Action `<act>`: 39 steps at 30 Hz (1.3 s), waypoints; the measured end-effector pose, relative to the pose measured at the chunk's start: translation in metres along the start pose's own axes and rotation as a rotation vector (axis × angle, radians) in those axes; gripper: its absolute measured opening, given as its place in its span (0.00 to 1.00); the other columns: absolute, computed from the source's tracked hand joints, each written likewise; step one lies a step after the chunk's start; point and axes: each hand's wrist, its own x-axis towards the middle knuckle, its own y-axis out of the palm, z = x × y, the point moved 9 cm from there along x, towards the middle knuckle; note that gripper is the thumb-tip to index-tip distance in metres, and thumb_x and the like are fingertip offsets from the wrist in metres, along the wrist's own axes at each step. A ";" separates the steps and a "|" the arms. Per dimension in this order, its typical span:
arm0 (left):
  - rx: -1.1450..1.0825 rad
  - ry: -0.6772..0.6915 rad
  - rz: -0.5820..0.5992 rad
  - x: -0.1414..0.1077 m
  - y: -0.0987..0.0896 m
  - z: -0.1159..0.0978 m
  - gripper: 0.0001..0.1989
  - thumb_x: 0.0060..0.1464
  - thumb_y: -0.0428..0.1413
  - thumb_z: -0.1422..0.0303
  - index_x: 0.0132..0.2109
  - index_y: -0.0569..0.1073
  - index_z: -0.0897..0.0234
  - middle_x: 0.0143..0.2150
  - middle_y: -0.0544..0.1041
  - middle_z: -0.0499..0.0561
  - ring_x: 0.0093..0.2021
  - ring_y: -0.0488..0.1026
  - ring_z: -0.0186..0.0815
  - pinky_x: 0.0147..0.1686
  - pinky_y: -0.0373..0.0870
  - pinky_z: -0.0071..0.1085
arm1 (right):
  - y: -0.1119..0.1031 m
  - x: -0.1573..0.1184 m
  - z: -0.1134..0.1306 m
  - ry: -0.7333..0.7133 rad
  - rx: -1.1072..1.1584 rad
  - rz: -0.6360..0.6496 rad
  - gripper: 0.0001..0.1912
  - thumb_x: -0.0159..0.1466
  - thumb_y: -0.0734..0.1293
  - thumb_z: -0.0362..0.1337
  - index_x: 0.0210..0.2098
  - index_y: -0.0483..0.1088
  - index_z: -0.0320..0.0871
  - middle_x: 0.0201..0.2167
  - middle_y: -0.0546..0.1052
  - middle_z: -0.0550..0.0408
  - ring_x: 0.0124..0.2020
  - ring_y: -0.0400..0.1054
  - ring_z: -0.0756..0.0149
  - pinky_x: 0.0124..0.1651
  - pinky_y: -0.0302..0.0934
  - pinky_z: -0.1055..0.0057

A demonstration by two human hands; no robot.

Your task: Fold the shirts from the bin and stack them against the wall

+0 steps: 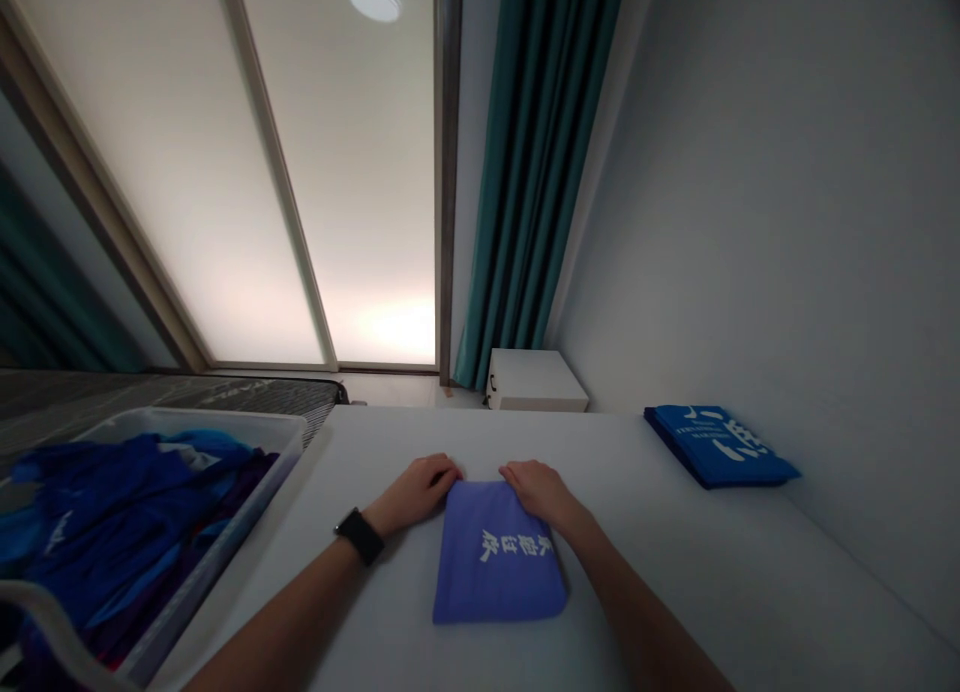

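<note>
A purple shirt (pixel 480 577), folded into a small rectangle with white characters printed on it, lies flat on the white table (pixel 390 632). My left hand (pixel 421 487) has its fingers closed at the far left corner of the shirt. At the far right corner, my right hand (pixel 538 489) pinches the fabric edge, thumb and fingers together. A dark watch is on my left wrist. To the right, against the wall, sits a folded blue garment (pixel 716 442) with white print.
A white plastic bin (pixel 247 534) full of crumpled blue and purple clothes (pixel 127 522) stands left of the table. Beyond the table are a low white cabinet (pixel 536 377), a teal curtain (pixel 540 172) and frosted sliding doors (pixel 360 202). The wall bounds the right side.
</note>
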 end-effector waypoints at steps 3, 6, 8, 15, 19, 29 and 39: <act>-0.075 0.061 0.106 -0.004 -0.004 -0.006 0.12 0.56 0.49 0.71 0.43 0.76 0.63 0.39 0.76 0.51 0.35 0.71 0.33 0.38 0.66 0.28 | 0.000 0.000 0.001 -0.024 -0.002 -0.015 0.23 0.73 0.50 0.43 0.43 0.74 0.46 0.44 0.79 0.48 0.46 0.73 0.60 0.46 0.60 0.68; -0.067 0.069 0.120 -0.004 -0.006 -0.007 0.13 0.54 0.51 0.72 0.43 0.77 0.64 0.39 0.75 0.51 0.32 0.70 0.32 0.34 0.65 0.26 | -0.001 -0.001 0.000 -0.024 0.002 -0.031 0.23 0.73 0.50 0.43 0.43 0.74 0.46 0.44 0.79 0.48 0.45 0.73 0.59 0.44 0.60 0.68; -0.066 0.075 0.109 -0.003 -0.004 -0.006 0.12 0.56 0.50 0.72 0.42 0.78 0.63 0.38 0.76 0.51 0.33 0.71 0.31 0.36 0.65 0.26 | -0.001 -0.001 -0.001 -0.021 0.009 -0.040 0.22 0.73 0.50 0.43 0.42 0.74 0.45 0.44 0.79 0.48 0.45 0.73 0.59 0.43 0.59 0.68; -0.075 0.014 0.033 -0.002 -0.003 0.011 0.10 0.57 0.52 0.69 0.39 0.78 0.64 0.34 0.78 0.50 0.33 0.72 0.32 0.36 0.66 0.27 | -0.004 0.000 -0.005 -0.017 0.059 -0.089 0.20 0.72 0.52 0.44 0.39 0.72 0.45 0.40 0.79 0.51 0.42 0.72 0.63 0.39 0.54 0.71; -0.093 -0.025 0.031 -0.004 -0.004 0.014 0.09 0.56 0.52 0.69 0.36 0.77 0.66 0.28 0.76 0.47 0.28 0.69 0.31 0.31 0.63 0.25 | -0.005 -0.002 -0.008 -0.025 0.094 -0.139 0.18 0.72 0.53 0.43 0.38 0.71 0.44 0.38 0.78 0.53 0.40 0.70 0.65 0.38 0.53 0.72; -0.049 0.013 0.028 -0.005 -0.005 0.005 0.07 0.55 0.50 0.72 0.34 0.72 0.64 0.29 0.72 0.47 0.28 0.65 0.31 0.31 0.61 0.26 | -0.004 0.003 -0.011 -0.043 0.134 -0.152 0.17 0.71 0.57 0.41 0.32 0.72 0.43 0.35 0.77 0.52 0.38 0.69 0.65 0.39 0.53 0.73; -0.047 0.004 0.024 -0.004 -0.003 0.014 0.06 0.54 0.50 0.71 0.33 0.72 0.64 0.28 0.71 0.46 0.27 0.64 0.31 0.29 0.60 0.26 | -0.044 -0.034 0.014 -0.025 0.041 -0.314 0.15 0.71 0.55 0.39 0.44 0.71 0.42 0.46 0.75 0.47 0.49 0.67 0.57 0.51 0.56 0.64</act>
